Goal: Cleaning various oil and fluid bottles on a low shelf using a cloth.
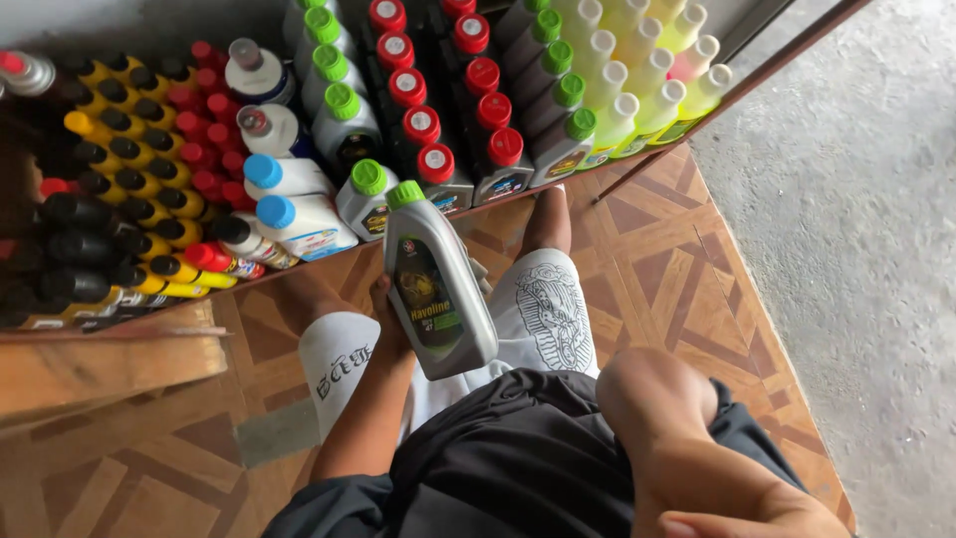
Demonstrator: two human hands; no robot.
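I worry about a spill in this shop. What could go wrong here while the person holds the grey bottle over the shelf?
1. Only the left hand grips the grey bottle, from one side; it might slip and fall.
2. The green-capped bottles stand packed close on the shelf, so a falling bottle could knock several over.
3. The right hand rests far back, too far to catch it.

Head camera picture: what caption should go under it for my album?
Left hand holds a grey green-capped bottle in front of a shelf of bottles.

we see a glossy grey plastic bottle (438, 284) with a smooth green cap, a glossy patterned wood-look floor (687, 279), rough matt concrete (856, 219), soft white cloth shorts (543, 319) and a rough wooden shelf edge (100, 364)
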